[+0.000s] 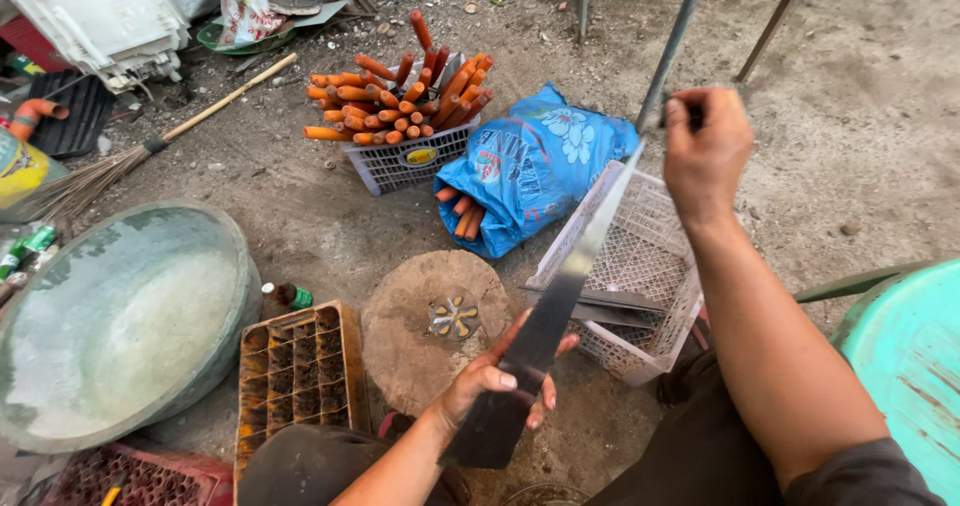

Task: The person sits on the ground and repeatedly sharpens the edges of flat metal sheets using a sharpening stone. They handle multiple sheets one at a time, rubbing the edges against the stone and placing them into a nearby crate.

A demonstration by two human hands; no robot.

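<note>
A long dark metal blade (560,301) runs diagonally across the view, its broad end low and its narrow end up. My left hand (492,381) grips the broad lower part, thumb across the flat. My right hand (705,146) is closed around the narrow upper end of the blade. The blade hangs above a white plastic crate (640,266) that has a couple of flat blades lying in it. A round wooden block (415,331) with a metal piece in its middle stands just left of my left hand.
A white basket of orange wooden handles (400,101) stands behind, beside a blue bag (530,166) with more handles. A large round basin (120,316), a rusty grid crate (295,376), a broom (150,146) and a green stool (905,356) surround the spot.
</note>
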